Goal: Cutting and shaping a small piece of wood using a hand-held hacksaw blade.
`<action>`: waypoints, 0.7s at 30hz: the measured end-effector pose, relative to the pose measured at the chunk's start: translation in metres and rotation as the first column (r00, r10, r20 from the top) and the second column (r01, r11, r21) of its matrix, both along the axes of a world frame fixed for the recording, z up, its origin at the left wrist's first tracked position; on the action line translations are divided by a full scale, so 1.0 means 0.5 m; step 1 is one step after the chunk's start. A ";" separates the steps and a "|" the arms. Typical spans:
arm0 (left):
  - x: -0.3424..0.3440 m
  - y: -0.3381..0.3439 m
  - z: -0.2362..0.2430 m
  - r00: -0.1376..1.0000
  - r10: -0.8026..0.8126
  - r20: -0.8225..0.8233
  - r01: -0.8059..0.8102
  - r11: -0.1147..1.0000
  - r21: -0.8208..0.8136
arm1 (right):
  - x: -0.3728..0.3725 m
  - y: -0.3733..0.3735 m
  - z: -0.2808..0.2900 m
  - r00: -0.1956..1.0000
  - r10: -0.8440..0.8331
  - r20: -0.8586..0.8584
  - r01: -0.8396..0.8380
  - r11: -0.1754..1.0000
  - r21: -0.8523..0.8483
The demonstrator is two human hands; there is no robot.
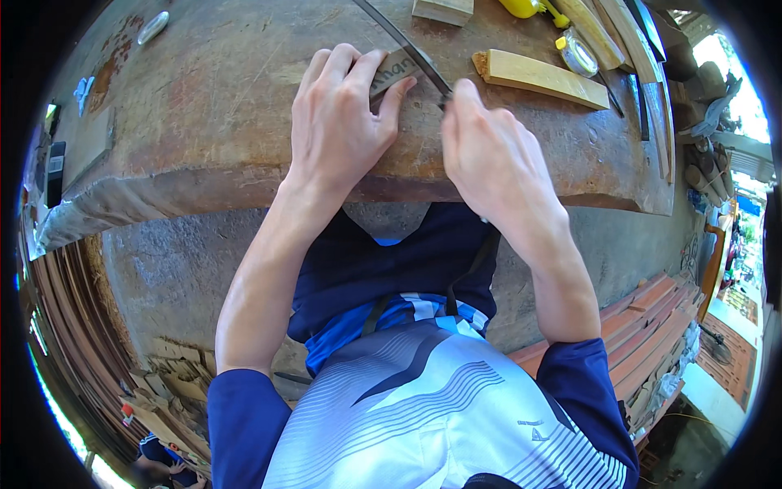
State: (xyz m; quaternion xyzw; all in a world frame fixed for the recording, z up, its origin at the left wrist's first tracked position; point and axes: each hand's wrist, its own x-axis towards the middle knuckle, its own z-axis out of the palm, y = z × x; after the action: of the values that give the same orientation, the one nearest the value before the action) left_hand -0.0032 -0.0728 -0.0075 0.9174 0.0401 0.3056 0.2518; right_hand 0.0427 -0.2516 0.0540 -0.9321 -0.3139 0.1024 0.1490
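Note:
My left hand (338,102) presses a small wooden block (393,72) with dark handwriting down on the thick wooden bench. Its fingers lie over the block's far left side and the thumb grips the near side. Closed in a fist, my right hand (489,143) holds one end of a long, narrow, flat metal tool that looks like a file (407,45). The file slants away to the far left, across the block's right end. From this angle I cannot tell whether it touches the wood. The tool's grip is hidden inside my right hand.
On the bench top (212,106) a pale wood stick (542,77) lies to the right, near a clear bottle (577,53) and a yellow bottle (521,6). Another wood block (442,10) sits at the far edge. Stacked boards (643,326) lie below right.

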 end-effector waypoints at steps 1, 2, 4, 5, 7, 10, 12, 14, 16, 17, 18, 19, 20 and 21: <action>0.000 0.001 0.003 0.999 0.029 0.015 -0.029 0.998 0.047 | -0.014 -0.015 0.015 0.998 -0.046 -0.035 0.045 0.999 -0.024; 0.000 0.003 0.003 0.998 0.057 0.031 -0.060 0.994 0.095 | -0.028 -0.028 0.023 0.993 -0.092 -0.070 0.089 0.995 -0.050; 0.002 0.003 0.000 0.999 0.011 0.043 -0.014 0.996 0.084 | -0.046 -0.053 0.028 0.990 -0.113 -0.088 0.106 0.991 -0.081; 0.003 0.004 -0.002 0.997 -0.043 0.061 0.038 0.996 0.081 | -0.048 -0.058 0.026 0.985 -0.141 -0.101 0.131 0.986 -0.104; 0.008 0.011 -0.006 0.995 -0.072 0.069 0.068 0.996 0.061 | -0.038 -0.042 0.019 0.989 -0.120 -0.089 0.114 0.991 -0.069; 0.008 0.013 -0.011 0.993 -0.101 0.067 0.099 0.995 0.032 | 0.001 -0.001 0.011 0.996 -0.069 -0.060 0.068 0.997 -0.022; 0.009 0.012 -0.010 0.994 -0.096 0.057 0.095 0.995 0.021 | 0.021 0.022 -0.002 1.000 -0.020 0.006 0.019 1.000 0.011; 0.006 0.010 -0.010 0.998 -0.028 0.051 0.026 0.999 0.032 | 0.016 0.024 -0.003 1.000 -0.022 -0.001 0.022 1.000 -0.002; 0.003 0.009 -0.008 0.999 0.020 0.039 -0.021 1.000 0.017 | 0.000 0.014 -0.001 1.000 -0.017 -0.008 0.017 1.000 -0.014; 0.002 0.009 -0.007 0.998 0.061 0.025 -0.061 0.998 0.006 | -0.016 -0.008 0.005 0.998 -0.047 -0.042 0.046 0.999 -0.005; 0.004 0.008 0.000 0.997 0.068 0.025 -0.068 0.998 0.007 | -0.030 -0.027 0.011 0.994 -0.075 -0.074 0.075 0.997 0.006; 0.008 0.005 0.007 0.999 0.045 0.015 -0.045 0.999 0.014 | -0.040 -0.045 0.014 0.995 -0.065 -0.075 0.065 0.998 0.007; 0.010 0.005 0.010 1.000 0.021 0.006 -0.021 1.000 0.022 | -0.048 -0.062 0.017 0.993 -0.095 -0.074 0.095 0.995 -0.010; 0.008 0.007 0.008 1.000 0.019 0.005 -0.019 1.000 0.023 | -0.056 -0.065 0.021 0.988 -0.137 -0.073 0.136 0.990 -0.028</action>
State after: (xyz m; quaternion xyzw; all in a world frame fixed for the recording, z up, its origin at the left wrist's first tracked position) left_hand 0.0010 -0.0695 -0.0033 0.9192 0.0447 0.3105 0.2382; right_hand 0.0147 -0.2842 0.0643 -0.9485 -0.2424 0.1303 0.1566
